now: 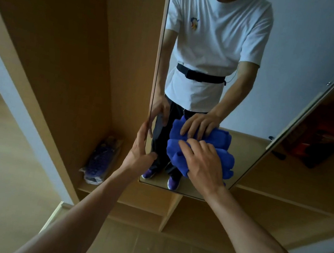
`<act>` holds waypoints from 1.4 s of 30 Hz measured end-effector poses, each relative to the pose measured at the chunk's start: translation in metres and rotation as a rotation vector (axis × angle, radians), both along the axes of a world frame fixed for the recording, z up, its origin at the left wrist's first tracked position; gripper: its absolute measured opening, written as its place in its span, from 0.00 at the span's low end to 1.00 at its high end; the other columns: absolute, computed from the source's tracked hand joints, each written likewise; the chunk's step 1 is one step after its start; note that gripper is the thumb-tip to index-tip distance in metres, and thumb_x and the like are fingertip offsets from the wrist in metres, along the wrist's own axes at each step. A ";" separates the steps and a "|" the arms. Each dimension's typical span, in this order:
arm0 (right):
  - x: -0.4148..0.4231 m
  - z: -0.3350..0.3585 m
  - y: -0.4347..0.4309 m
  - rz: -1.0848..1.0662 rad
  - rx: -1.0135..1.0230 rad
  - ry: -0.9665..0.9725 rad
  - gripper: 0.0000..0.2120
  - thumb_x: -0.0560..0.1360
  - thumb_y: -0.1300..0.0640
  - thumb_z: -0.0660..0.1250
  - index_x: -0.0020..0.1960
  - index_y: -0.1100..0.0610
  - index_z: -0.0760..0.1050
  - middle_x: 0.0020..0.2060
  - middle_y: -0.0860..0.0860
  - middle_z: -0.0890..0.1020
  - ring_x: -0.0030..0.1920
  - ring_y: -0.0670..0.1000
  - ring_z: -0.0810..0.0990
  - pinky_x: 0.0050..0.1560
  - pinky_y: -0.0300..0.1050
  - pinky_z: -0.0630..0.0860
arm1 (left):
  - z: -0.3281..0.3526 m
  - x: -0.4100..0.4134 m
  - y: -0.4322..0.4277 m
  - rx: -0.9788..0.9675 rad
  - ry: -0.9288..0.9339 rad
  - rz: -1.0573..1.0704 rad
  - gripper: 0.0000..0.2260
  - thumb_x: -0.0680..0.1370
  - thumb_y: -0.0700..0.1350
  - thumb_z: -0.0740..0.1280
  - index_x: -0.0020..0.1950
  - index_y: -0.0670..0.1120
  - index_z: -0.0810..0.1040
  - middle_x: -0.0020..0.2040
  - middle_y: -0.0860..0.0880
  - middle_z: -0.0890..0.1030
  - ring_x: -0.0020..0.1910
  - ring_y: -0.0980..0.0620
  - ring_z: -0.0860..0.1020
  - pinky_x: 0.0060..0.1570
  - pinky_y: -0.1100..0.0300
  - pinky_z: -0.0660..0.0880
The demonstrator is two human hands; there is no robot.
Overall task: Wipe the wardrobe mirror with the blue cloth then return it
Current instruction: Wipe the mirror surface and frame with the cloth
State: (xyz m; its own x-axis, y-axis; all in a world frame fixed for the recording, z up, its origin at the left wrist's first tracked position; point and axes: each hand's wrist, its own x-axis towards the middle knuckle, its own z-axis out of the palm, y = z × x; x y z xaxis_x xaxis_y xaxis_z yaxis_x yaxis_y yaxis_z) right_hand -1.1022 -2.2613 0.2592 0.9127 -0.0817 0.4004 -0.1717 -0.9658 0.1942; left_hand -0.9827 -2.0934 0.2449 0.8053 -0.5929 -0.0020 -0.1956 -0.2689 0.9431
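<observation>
The wardrobe mirror (282,57) is a tall glass panel on a swung-out door, and it reflects a person in a white shirt. A bunched blue cloth (227,161) is pressed flat against the lower part of the glass under my right hand (201,164). The cloth's reflection sits just above it. My left hand (141,153) grips the mirror door's left edge, fingers wrapped around the edge and thumb on the glass.
The light wooden wardrobe (63,55) stands open to the left of the mirror. A plastic bag with purple contents (100,159) lies on its low shelf. Dark and red items (315,147) sit in the right compartment. Wooden shelves and floor lie below.
</observation>
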 end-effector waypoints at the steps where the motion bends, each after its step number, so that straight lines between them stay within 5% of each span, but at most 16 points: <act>1: -0.002 0.006 -0.004 0.008 0.010 -0.040 0.23 0.73 0.62 0.67 0.67 0.56 0.73 0.56 0.54 0.79 0.50 0.56 0.76 0.52 0.51 0.73 | 0.000 -0.001 -0.002 -0.006 0.001 0.001 0.46 0.76 0.32 0.66 0.83 0.57 0.43 0.83 0.53 0.55 0.78 0.54 0.58 0.61 0.60 0.69; 5: -0.010 0.040 -0.024 0.035 0.016 -0.230 0.25 0.71 0.61 0.62 0.68 0.58 0.73 0.55 0.55 0.78 0.48 0.57 0.76 0.49 0.52 0.71 | -0.001 -0.001 -0.013 -0.018 0.028 0.050 0.46 0.76 0.33 0.65 0.83 0.57 0.42 0.83 0.50 0.53 0.80 0.47 0.56 0.65 0.51 0.70; 9: -0.014 0.055 -0.037 0.030 0.000 -0.316 0.23 0.76 0.57 0.57 0.70 0.57 0.71 0.57 0.54 0.78 0.50 0.56 0.75 0.52 0.51 0.70 | -0.007 -0.005 -0.022 0.008 0.016 0.122 0.45 0.77 0.34 0.65 0.82 0.59 0.41 0.83 0.47 0.53 0.78 0.43 0.59 0.52 0.59 0.69; 13: -0.011 0.034 -0.038 0.025 -0.056 -0.300 0.22 0.76 0.58 0.65 0.70 0.56 0.71 0.60 0.54 0.78 0.51 0.56 0.75 0.54 0.52 0.69 | -0.018 -0.006 -0.025 0.019 -0.017 0.179 0.45 0.76 0.33 0.65 0.82 0.60 0.43 0.82 0.48 0.54 0.76 0.44 0.63 0.36 0.71 0.67; 25: -0.022 -0.032 -0.036 0.040 -0.122 -0.064 0.23 0.75 0.58 0.68 0.70 0.56 0.72 0.60 0.53 0.78 0.51 0.55 0.76 0.54 0.50 0.73 | -0.027 -0.007 -0.027 -0.020 -0.024 0.202 0.46 0.74 0.33 0.65 0.81 0.63 0.45 0.82 0.52 0.55 0.78 0.50 0.60 0.44 0.67 0.68; 33: -0.044 0.005 -0.061 0.033 -0.006 -0.214 0.32 0.64 0.65 0.74 0.68 0.57 0.74 0.58 0.55 0.79 0.48 0.57 0.76 0.50 0.52 0.71 | -0.031 -0.014 -0.033 0.051 -0.026 0.237 0.46 0.77 0.35 0.65 0.81 0.61 0.39 0.84 0.50 0.51 0.75 0.42 0.66 0.36 0.67 0.65; 36: -0.054 0.016 -0.076 0.019 -0.016 -0.282 0.27 0.69 0.61 0.68 0.69 0.56 0.73 0.59 0.55 0.78 0.49 0.58 0.76 0.52 0.52 0.68 | -0.037 -0.017 -0.039 0.084 -0.049 0.268 0.47 0.77 0.37 0.66 0.81 0.62 0.37 0.84 0.50 0.48 0.74 0.40 0.66 0.34 0.66 0.66; 40: -0.057 0.009 -0.084 0.004 -0.029 -0.316 0.26 0.72 0.61 0.71 0.69 0.55 0.74 0.60 0.53 0.78 0.51 0.57 0.76 0.54 0.51 0.68 | -0.038 -0.018 -0.046 0.118 -0.059 0.303 0.47 0.77 0.40 0.67 0.80 0.62 0.35 0.84 0.49 0.46 0.77 0.37 0.62 0.47 0.53 0.77; 42: -0.058 -0.003 -0.086 0.005 -0.042 -0.302 0.26 0.72 0.60 0.73 0.69 0.55 0.74 0.60 0.52 0.79 0.53 0.56 0.76 0.55 0.52 0.69 | -0.039 -0.019 -0.048 0.126 -0.062 0.309 0.48 0.77 0.41 0.67 0.80 0.63 0.35 0.84 0.48 0.46 0.75 0.35 0.65 0.40 0.57 0.76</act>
